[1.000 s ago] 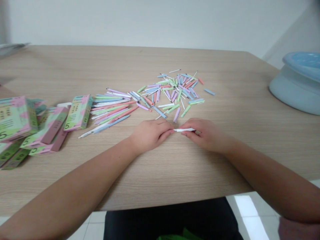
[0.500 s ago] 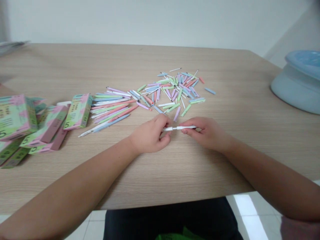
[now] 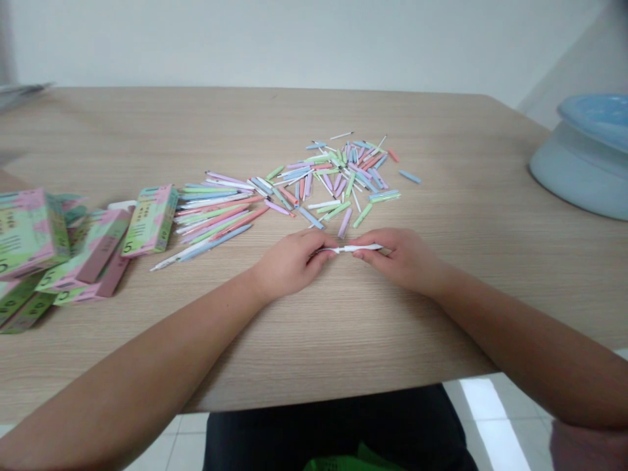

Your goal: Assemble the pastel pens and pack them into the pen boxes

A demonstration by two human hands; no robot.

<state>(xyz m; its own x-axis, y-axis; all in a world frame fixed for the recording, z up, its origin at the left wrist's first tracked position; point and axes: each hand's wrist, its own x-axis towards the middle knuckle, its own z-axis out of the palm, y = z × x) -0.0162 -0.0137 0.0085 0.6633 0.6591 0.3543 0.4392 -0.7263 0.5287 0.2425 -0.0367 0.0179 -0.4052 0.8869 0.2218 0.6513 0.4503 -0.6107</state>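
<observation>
Both of my hands meet over the wooden table (image 3: pixel 343 327), closed on the two ends of one white pen (image 3: pixel 354 248). My left hand (image 3: pixel 290 263) pinches its left end. My right hand (image 3: pixel 400 256) pinches its right part. The pen lies level between them, just above the table top. Beyond the hands lies a scatter of pastel pen caps and short parts (image 3: pixel 343 173). To the left of that is a row of whole pastel pens (image 3: pixel 216 212).
Pink and green cardboard boxes (image 3: pixel 73 245) are heaped at the left edge of the table, one standing box (image 3: pixel 151 219) nearest the pens. A pale blue plastic basin (image 3: pixel 586 157) is at the right, off the table. The near table edge runs below my forearms.
The left hand shifted its grip along the white pen and a longer piece of the pen now shows between the hands. Both hands stay in place.
</observation>
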